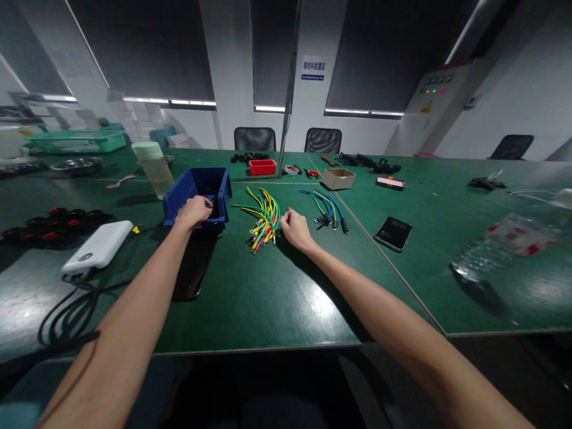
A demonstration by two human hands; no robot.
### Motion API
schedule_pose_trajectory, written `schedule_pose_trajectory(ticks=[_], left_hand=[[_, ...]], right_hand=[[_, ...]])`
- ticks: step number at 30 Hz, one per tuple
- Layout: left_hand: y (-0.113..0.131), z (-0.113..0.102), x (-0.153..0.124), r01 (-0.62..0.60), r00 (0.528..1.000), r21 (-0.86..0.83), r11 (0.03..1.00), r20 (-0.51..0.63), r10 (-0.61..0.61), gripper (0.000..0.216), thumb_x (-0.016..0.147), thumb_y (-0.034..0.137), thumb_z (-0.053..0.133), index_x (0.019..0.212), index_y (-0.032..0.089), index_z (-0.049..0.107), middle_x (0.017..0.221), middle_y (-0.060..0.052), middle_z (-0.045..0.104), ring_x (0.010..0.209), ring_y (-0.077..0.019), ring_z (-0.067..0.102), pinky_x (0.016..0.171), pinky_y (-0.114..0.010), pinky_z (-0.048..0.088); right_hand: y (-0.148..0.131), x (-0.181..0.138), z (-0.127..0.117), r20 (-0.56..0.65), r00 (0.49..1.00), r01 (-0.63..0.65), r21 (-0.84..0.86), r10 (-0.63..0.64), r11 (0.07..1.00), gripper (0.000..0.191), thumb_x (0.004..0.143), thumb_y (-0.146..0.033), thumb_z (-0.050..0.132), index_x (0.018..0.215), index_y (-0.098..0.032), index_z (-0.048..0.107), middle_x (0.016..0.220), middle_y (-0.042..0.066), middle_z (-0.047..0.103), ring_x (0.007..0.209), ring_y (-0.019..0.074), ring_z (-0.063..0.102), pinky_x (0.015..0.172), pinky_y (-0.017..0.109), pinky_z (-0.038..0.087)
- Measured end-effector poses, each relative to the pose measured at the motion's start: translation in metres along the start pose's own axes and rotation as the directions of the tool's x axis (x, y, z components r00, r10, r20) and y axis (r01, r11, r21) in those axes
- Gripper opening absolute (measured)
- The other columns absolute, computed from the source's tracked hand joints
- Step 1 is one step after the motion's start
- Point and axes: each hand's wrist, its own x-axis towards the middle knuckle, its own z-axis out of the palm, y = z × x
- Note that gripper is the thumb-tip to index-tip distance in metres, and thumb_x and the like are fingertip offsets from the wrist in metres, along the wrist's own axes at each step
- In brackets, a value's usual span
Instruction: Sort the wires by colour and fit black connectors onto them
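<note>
The left hand [194, 213] dips into the front of the blue bin [206, 179] with its fingers bent close together, and I cannot tell whether they hold anything inside. The right hand [295, 229] rests at the right side of the yellow and green wires [269, 210], its fingertips drawn narrow, though any small piece between them is too tiny to make out. Those wires lie bunched on the green surface [268, 298] between the bin and the blue wires [331, 205].
</note>
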Motion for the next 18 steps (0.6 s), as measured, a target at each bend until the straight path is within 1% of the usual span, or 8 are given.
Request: schedule_pose_trajectory(ticks=[2, 4, 7, 10, 12, 14, 16, 18], left_hand=[[-0.001, 0.000, 0.000, -0.001, 1.000, 0.005, 1.000, -0.001, 0.001, 0.032, 0.072, 0.032, 0.060, 0.102, 0.029, 0.069, 0.109, -0.007, 0.068, 0.100, -0.0321, 0.063, 0.081, -0.041, 0.051], [-0.001, 0.001, 0.001, -0.001, 1.000, 0.003, 1.000, -0.004, 0.001, 0.032, 0.072, 0.032, 0.061, 0.103, 0.029, 0.069, 0.109, -0.008, 0.068, 0.101, -0.0321, 0.062, 0.082, -0.040, 0.051], [-0.003, 0.002, 0.003, 0.000, 1.000, 0.000, 1.000, -0.003, 0.000, 0.031, 0.072, 0.033, 0.060, 0.102, 0.029, 0.069, 0.107, -0.008, 0.068, 0.100, -0.0323, 0.062, 0.081, -0.041, 0.051], [-0.003, 0.002, 0.004, 0.001, 1.000, -0.003, 1.000, 0.004, -0.001, 0.031, 0.072, 0.033, 0.060, 0.101, 0.030, 0.069, 0.106, -0.008, 0.069, 0.098, -0.0318, 0.063, 0.080, -0.041, 0.051], [-0.004, 0.002, 0.005, 0.001, 1.000, -0.008, 1.000, 0.007, -0.001, 0.031, 0.071, 0.033, 0.061, 0.101, 0.031, 0.069, 0.106, -0.006, 0.069, 0.097, -0.0309, 0.064, 0.080, -0.040, 0.051], [-0.004, 0.002, 0.006, 0.001, 1.000, -0.010, 1.000, 0.008, -0.001, 0.030, 0.071, 0.032, 0.061, 0.100, 0.031, 0.069, 0.107, -0.006, 0.069, 0.097, -0.0306, 0.064, 0.080, -0.040, 0.051], [-0.004, 0.002, 0.006, 0.003, 1.000, -0.012, 1.000, 0.008, -0.003, 0.031, 0.070, 0.032, 0.062, 0.100, 0.030, 0.070, 0.108, -0.007, 0.069, 0.098, -0.0307, 0.063, 0.081, -0.039, 0.051], [-0.003, 0.002, 0.006, 0.001, 1.000, -0.014, 1.000, 0.005, -0.001, 0.031, 0.070, 0.032, 0.063, 0.100, 0.029, 0.070, 0.108, -0.007, 0.068, 0.100, -0.0312, 0.063, 0.081, -0.039, 0.051]], right_hand=[[0.005, 0.002, -0.006, -0.058, 0.995, -0.089, -0.048, 0.086, 0.995, 0.029, 0.090, -0.032, 0.037, 0.093, -0.017, 0.062, 0.083, 0.008, 0.068, 0.076, 0.0170, 0.062, 0.068, 0.024, 0.039], [0.008, 0.003, -0.012, -0.052, 0.989, -0.145, -0.125, 0.139, 0.982, 0.035, 0.090, -0.038, 0.037, 0.091, -0.017, 0.065, 0.084, 0.010, 0.068, 0.079, 0.0199, 0.063, 0.069, 0.026, 0.040], [0.008, 0.001, -0.015, 0.036, 0.989, -0.133, -0.251, 0.146, 0.959, 0.051, 0.089, -0.053, 0.035, 0.083, -0.016, 0.069, 0.084, 0.014, 0.069, 0.082, 0.0247, 0.065, 0.071, 0.031, 0.043], [0.000, -0.002, -0.014, 0.113, 0.987, -0.073, -0.341, 0.117, 0.937, 0.059, 0.085, -0.062, 0.035, 0.084, -0.015, 0.071, 0.087, 0.018, 0.069, 0.087, 0.0286, 0.066, 0.074, 0.035, 0.045], [-0.006, -0.003, -0.013, 0.153, 0.983, -0.036, -0.377, 0.101, 0.926, 0.057, 0.084, -0.061, 0.039, 0.087, -0.015, 0.072, 0.090, 0.019, 0.069, 0.089, 0.0302, 0.066, 0.075, 0.037, 0.046], [-0.009, -0.004, -0.013, 0.182, 0.979, -0.014, -0.393, 0.093, 0.920, 0.050, 0.084, -0.054, 0.042, 0.089, -0.015, 0.072, 0.092, 0.019, 0.069, 0.090, 0.0304, 0.066, 0.074, 0.037, 0.046], [-0.010, -0.004, -0.015, 0.195, 0.976, -0.015, -0.398, 0.100, 0.917, 0.042, 0.083, -0.046, 0.045, 0.093, -0.014, 0.071, 0.095, 0.019, 0.069, 0.090, 0.0299, 0.066, 0.074, 0.036, 0.047], [-0.008, -0.004, -0.017, 0.205, 0.972, -0.023, -0.392, 0.112, 0.920, 0.038, 0.083, -0.040, 0.046, 0.095, -0.014, 0.070, 0.097, 0.019, 0.068, 0.092, 0.0293, 0.066, 0.075, 0.035, 0.047]])
